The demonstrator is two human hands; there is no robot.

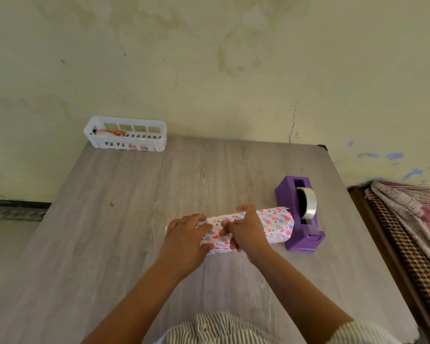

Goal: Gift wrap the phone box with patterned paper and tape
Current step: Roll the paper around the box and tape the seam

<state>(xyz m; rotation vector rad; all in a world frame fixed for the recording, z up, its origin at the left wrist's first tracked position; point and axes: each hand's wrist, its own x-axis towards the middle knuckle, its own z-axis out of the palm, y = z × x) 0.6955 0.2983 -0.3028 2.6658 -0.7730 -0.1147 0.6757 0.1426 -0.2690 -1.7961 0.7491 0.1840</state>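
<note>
— Grey wood table (109, 244) under a stained wall, white basket (156, 123) at its far left corner. Which step?

— Looks like closing the long seam. Left hand (184, 234) curled round the left end, right hand (246, 229) pinching the overlap at the middle; box hidden under heart-print paper (273, 227), mid-table.

— Next?

— Probably calls for a strip from the purple tape dispenser (287, 194), just beside the right end, one hand pinning the seam. Right end open, not yet folded.

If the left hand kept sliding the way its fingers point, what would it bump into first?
Probably the right hand. The left hand rests on the wrapped box with its fingers aimed along it at the right hand's curled fingers, close by. The purple tape dispenser stands farther beyond.
</note>
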